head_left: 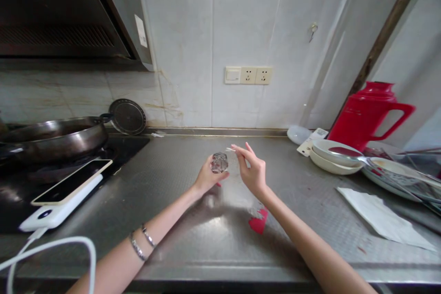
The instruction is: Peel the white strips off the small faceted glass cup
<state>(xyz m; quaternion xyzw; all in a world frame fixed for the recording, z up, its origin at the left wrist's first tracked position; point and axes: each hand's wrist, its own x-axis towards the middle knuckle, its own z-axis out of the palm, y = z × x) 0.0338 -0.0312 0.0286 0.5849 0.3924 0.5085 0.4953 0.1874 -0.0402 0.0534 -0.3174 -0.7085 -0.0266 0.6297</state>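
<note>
My left hand (206, 177) is raised over the steel counter (193, 220) and grips a small clear faceted glass piece (219, 162) between thumb and fingers. My right hand (253, 171) is beside it, fingers extended, pinching a thin clear strip (230, 149) of film or wrapper that reaches toward the glass piece. Both hands hover above the counter's middle. Two bracelets (142, 241) circle my left wrist. A small red piece (259, 221) lies on the counter under my right forearm.
A wok (55, 138) sits on the stove at left, with a phone (74, 180) on a white power bank (58, 206) and its cable. At right are a red thermos jug (370, 115), stacked bowls (334, 154), plates and a paper napkin (382, 218).
</note>
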